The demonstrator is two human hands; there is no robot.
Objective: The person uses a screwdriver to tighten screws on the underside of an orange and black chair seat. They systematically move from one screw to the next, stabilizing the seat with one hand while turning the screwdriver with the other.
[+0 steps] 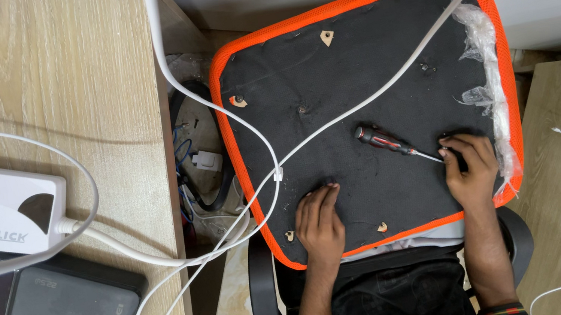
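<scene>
Screwdriver (390,142) tip sits pinched in right hand (470,167) grip; left hand (319,221) lies flat on seat (331,96).

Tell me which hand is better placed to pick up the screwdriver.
Probably the right hand: its fingertips sit at the tip of the screwdriver on the black seat underside. The left hand rests flat on the fabric, apart from the tool.

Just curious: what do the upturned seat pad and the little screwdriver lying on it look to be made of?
Seat pad: seemingly matte black fabric, orange mesh edging; pale wood seems to show through small holes. Screwdriver: thin shiny shaft, probably metal; black and red handle, likely plastic or rubber.
</scene>
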